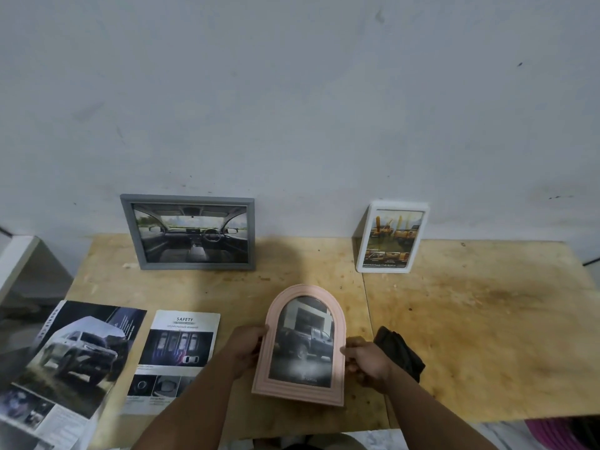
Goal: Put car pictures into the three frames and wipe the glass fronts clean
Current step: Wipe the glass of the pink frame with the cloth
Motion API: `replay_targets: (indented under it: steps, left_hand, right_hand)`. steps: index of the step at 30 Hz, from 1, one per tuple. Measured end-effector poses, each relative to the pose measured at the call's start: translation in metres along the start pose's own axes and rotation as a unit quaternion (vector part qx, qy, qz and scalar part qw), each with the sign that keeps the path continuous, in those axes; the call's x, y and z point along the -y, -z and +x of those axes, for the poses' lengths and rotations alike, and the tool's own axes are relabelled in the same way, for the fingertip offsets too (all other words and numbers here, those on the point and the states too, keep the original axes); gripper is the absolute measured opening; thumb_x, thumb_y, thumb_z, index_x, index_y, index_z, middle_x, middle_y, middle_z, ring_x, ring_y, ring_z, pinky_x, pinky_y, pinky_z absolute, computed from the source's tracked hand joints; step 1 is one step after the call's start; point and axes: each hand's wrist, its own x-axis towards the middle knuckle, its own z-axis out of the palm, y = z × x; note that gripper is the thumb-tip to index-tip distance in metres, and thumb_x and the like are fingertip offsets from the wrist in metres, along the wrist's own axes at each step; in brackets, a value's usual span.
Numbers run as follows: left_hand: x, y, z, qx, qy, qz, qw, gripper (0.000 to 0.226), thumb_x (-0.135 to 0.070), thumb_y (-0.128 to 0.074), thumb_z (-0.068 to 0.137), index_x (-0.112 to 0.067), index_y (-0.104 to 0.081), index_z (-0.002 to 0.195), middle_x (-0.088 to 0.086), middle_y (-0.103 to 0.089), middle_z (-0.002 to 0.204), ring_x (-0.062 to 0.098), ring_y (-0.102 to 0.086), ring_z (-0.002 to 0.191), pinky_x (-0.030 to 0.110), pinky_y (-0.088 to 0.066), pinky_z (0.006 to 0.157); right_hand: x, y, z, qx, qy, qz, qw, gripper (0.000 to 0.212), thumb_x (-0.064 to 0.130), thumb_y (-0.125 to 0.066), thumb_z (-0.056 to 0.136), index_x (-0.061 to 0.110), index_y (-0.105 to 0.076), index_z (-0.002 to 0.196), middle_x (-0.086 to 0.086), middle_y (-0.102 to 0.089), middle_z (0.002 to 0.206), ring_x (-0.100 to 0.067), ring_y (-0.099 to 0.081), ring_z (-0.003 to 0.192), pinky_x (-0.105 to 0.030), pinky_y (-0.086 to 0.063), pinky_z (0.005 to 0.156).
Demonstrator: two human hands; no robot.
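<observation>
A: Hands?
B: Left hand (248,347) and right hand (368,360) grip the sides of the pink arched frame (300,345), truck picture inside, over the plywood table (487,319).
A: Around it?
B: Dark cloth (401,354) just right. Brochures (175,355) left. Grey frame (191,232) and white frame (389,237) beyond, leaning on the wall.

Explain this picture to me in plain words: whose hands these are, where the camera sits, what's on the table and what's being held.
There is no machine: a person wears one camera on the head, looking down at their own hands. The left hand and right hand grip the sides of a pink arched frame showing a dark pickup. On the wooden table, a grey frame with a car interior and a white frame with yellow trucks lean against the wall. Two car brochures lie at left; a dark cloth lies at right.
</observation>
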Motion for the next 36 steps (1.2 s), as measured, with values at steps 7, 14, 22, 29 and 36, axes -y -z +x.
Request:
replay_targets:
  steps: [7,14,22,29,36]
  left_hand:
    - [-0.057,0.004,0.008,0.044,-0.087,0.023,0.995,0.018,-0.021,-0.053,0.101,-0.025,-0.061,0.116,0.015,-0.072,0.107,0.035,-0.071,0.096,0.042,-0.057,0.077]
    - [-0.097,-0.002,0.027,-0.011,-0.149,-0.024,0.988,0.024,-0.037,-0.059,0.099,-0.016,-0.064,0.111,0.016,-0.069,0.102,0.033,-0.068,0.086,0.047,-0.058,0.079]
    - [-0.126,-0.004,0.047,-0.033,-0.161,-0.056,0.985,0.022,-0.031,-0.054,0.102,-0.016,-0.063,0.116,0.012,-0.068,0.105,0.031,-0.067,0.091,0.044,-0.056,0.076]
    - [-0.147,-0.02,0.056,-0.037,-0.17,-0.066,0.983,0.023,-0.019,-0.048,0.101,-0.02,-0.054,0.124,0.015,-0.064,0.112,0.035,-0.066,0.099,0.054,-0.058,0.082]
    - [-0.151,-0.048,0.056,-0.153,-0.226,0.015,0.962,0.024,-0.021,-0.044,0.104,-0.014,-0.052,0.126,0.006,-0.058,0.11,0.017,-0.057,0.089,0.029,-0.047,0.076]
  right_hand:
    - [0.056,0.016,0.015,0.012,0.093,0.067,0.993,0.02,0.019,-0.058,0.103,0.017,-0.067,0.121,-0.017,-0.064,0.088,-0.019,-0.047,0.058,-0.027,-0.031,0.039]
    - [0.11,0.02,0.02,0.004,0.121,0.074,0.99,0.018,0.011,-0.058,0.102,0.016,-0.063,0.118,-0.019,-0.06,0.087,-0.018,-0.053,0.056,-0.022,-0.031,0.039]
    - [0.153,0.024,0.033,0.031,0.129,0.11,0.985,0.014,0.019,-0.054,0.106,0.017,-0.064,0.115,-0.008,-0.058,0.085,-0.013,-0.053,0.059,-0.023,-0.035,0.048]
    - [0.173,0.03,0.049,-0.006,0.158,0.099,0.982,0.021,0.02,-0.049,0.107,0.015,-0.063,0.123,-0.012,-0.054,0.089,-0.018,-0.055,0.066,-0.03,-0.045,0.056]
    - [0.177,0.021,0.065,-0.119,0.202,0.068,0.97,0.024,0.018,-0.044,0.11,0.018,-0.063,0.123,-0.011,-0.063,0.081,-0.024,-0.057,0.073,-0.036,-0.05,0.068]
